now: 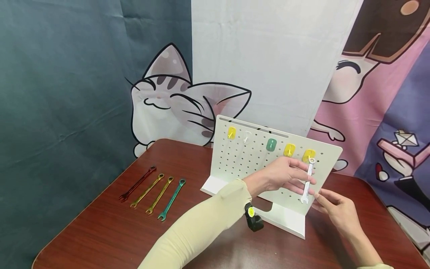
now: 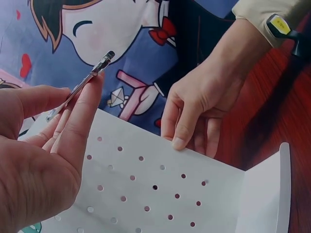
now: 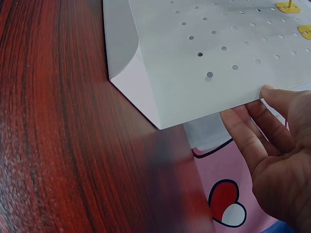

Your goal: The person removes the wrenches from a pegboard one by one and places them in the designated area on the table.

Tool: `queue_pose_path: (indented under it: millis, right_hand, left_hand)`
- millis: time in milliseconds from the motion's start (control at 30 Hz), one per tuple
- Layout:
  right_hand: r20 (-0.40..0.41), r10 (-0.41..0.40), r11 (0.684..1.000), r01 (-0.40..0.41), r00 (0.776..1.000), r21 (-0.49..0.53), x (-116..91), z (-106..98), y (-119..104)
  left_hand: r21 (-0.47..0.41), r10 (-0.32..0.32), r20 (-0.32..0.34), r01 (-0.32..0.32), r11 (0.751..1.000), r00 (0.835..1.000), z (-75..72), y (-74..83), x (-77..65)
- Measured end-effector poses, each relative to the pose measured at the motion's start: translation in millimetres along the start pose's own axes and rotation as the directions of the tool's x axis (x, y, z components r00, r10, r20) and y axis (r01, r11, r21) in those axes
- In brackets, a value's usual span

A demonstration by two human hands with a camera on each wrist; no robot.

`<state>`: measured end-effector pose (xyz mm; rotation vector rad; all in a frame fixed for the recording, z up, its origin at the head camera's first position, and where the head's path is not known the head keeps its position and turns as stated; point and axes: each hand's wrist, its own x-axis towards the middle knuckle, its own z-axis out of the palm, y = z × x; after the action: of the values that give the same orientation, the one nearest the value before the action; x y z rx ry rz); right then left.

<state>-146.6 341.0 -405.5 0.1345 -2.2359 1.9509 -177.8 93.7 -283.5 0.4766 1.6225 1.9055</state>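
Note:
In the head view my left hand [image 1: 275, 175] pinches a silver combination wrench [image 1: 307, 183], its ring end up and open end down. The ring end overlaps the rightmost yellow hook [image 1: 308, 154] on the white pegboard [image 1: 235, 160]. The left wrist view shows the wrench [image 2: 87, 81] edge-on between the thumb and fingers of the left hand [image 2: 43, 165]. My right hand [image 1: 337, 209] holds the board's right edge. Seen from the right wrist, that hand [image 3: 277, 145] has its thumb on the front face and its fingers behind.
On the left of the brown table [image 1: 100, 228] lie a red wrench [image 1: 137, 183], two yellow wrenches [image 1: 147, 190] and a green wrench [image 1: 172, 200]. More hooks sit along the board: yellow [image 1: 231, 133], clear [image 1: 246, 137], green [image 1: 271, 145] and yellow [image 1: 289, 150]. A printed cloth hangs behind.

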Motion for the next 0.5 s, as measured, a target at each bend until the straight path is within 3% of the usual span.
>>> queue_pose_path:
  millis: [233, 500]
  right_hand:
    - [-0.014, 0.038, 0.997, -0.039, 0.999, -0.064, -0.5, -0.3, -0.3]
    - [-0.013, 0.008, 1.0, -0.008, 1.0, 0.002, -1.6, 0.4, -0.4]
  left_hand:
    - [0.007, 0.003, 0.0, -0.003, 1.0, 1.0, -0.3, 2.1, -2.9]
    - [0.027, 0.008, 0.014, -0.009, 1.0, 1.0, -4.6, 2.7, -5.1]
